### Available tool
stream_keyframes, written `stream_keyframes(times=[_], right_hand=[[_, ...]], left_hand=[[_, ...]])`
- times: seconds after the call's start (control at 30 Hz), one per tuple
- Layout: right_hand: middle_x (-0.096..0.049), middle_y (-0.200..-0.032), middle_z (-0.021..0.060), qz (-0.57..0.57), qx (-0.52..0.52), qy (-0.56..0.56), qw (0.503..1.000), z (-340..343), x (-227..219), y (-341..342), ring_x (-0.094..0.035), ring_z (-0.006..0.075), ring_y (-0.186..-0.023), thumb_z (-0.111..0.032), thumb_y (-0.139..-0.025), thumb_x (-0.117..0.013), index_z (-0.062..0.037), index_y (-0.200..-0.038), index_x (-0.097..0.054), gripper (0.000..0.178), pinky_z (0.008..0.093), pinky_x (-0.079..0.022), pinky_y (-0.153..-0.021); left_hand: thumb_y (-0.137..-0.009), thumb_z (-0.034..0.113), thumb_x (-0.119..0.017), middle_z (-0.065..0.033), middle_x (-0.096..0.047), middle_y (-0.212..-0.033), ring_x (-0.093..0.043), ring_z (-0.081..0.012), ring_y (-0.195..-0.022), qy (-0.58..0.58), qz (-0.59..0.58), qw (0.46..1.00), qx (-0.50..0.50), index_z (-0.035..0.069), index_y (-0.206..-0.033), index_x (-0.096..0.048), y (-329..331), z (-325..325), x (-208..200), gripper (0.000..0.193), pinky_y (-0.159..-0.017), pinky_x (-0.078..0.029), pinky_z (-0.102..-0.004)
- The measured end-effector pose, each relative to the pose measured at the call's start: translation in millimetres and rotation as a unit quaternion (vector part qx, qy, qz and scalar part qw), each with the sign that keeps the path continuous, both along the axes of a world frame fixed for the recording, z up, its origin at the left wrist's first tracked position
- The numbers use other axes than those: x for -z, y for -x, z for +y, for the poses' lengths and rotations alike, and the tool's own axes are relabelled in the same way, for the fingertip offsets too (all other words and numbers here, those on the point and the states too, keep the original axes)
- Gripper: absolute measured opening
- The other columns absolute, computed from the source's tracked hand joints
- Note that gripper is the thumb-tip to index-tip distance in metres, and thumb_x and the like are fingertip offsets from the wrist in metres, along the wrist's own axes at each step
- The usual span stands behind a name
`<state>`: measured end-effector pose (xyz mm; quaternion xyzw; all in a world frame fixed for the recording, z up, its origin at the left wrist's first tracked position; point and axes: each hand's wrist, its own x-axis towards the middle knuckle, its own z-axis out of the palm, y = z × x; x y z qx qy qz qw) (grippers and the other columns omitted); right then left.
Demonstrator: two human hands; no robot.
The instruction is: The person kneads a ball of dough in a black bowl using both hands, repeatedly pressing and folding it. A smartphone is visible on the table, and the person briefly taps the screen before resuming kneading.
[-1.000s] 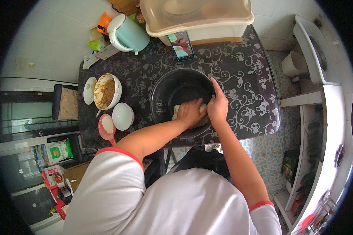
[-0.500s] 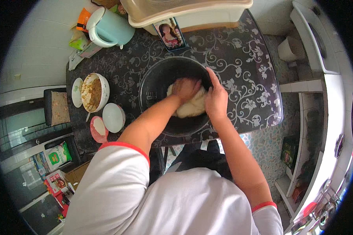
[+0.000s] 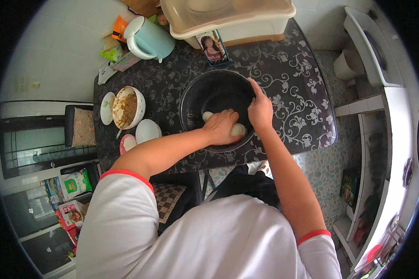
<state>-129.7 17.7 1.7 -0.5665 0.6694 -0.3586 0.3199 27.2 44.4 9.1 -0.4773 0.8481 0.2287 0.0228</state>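
A round black pot (image 3: 214,86) with a dark inside stands at the table's front edge. Low in it lies pale dough (image 3: 239,130), partly covered by my left hand (image 3: 222,124), whose fingers curl over it and press down. A smaller bit of the dough shows past the far side of that hand. My right hand (image 3: 260,108) grips the pot's right rim from outside. Most of the dough's shape is hidden under the left hand.
Left of the pot are a bowl of brown filling (image 3: 129,109), a white bowl (image 3: 147,132), a pink dish (image 3: 127,144) and a small pale dish (image 3: 107,108). Behind stand a phone (image 3: 212,48), a light-blue jug (image 3: 153,41) and a large plastic bin (image 3: 233,28) on the patterned table (image 3: 293,107).
My left hand has come nearer and is now closed over the dough, which looks more bunched up. My right hand stays at the pot's rim. The whole view has shifted slightly.
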Motion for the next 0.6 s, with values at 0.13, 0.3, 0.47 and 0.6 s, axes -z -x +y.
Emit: stream_keyframes(times=[0.13, 0.3, 0.47, 0.6], right_hand=[[-0.065, -0.100, 0.0224, -0.001, -0.014, -0.030, 0.999, 1.6, -0.8, -3.7, -0.062, 0.0401, -0.092, 0.008, -0.079, -0.046, -0.0254, -0.135, -0.051, 0.065, 0.0464, -0.049, -0.080], [-0.065, -0.091, 0.0242, -0.031, 0.001, 0.007, 0.999, 2.7, 6.5, -2.1, -0.062, 0.0418, -0.085, 0.008, -0.078, -0.046, -0.0262, -0.134, -0.052, 0.065, 0.0481, -0.048, -0.076], [-0.064, -0.091, 0.0249, -0.035, -0.006, -0.011, 0.999, 1.7, 0.0, -1.8, -0.062, 0.0427, -0.085, 0.008, -0.079, -0.046, -0.0237, -0.133, -0.052, 0.063, 0.0476, -0.049, -0.076], [-0.064, -0.091, 0.0257, -0.039, 0.010, 0.075, 0.996, -1.6, 10.9, -2.6, -0.062, 0.0428, -0.085, 0.008, -0.079, -0.046, -0.0205, -0.133, -0.053, 0.062, 0.0470, -0.049, -0.076]], left_hand=[[-0.076, 0.042, -0.066, -0.0173, -0.063, -0.099, -0.062, -0.0368, -0.092, 0.071, 0.080, 0.989, 0.101, 0.008, -0.098, -0.063, -6.9, -5.3, 33.0, 0.041, -0.076, -0.049, -0.0462], [-0.081, 0.046, -0.059, -0.0163, -0.068, -0.089, -0.065, -0.0368, -0.082, -0.008, 0.005, 0.996, 0.084, 0.012, -0.096, -0.068, 2.7, -33.8, 53.1, 0.039, -0.072, -0.051, -0.0471], [-0.085, 0.040, -0.057, -0.0151, -0.069, -0.096, -0.064, -0.0360, -0.088, 0.058, 0.071, 0.995, 0.048, 0.013, -0.095, -0.070, 5.5, -58.1, 80.5, 0.032, -0.077, -0.050, -0.0480], [-0.088, 0.038, -0.053, -0.0173, -0.067, -0.101, -0.062, -0.0387, -0.093, -0.023, 0.051, 0.998, 0.032, 0.011, -0.101, -0.069, 10.2, -79.9, 83.6, 0.034, -0.083, -0.048, -0.0492]])
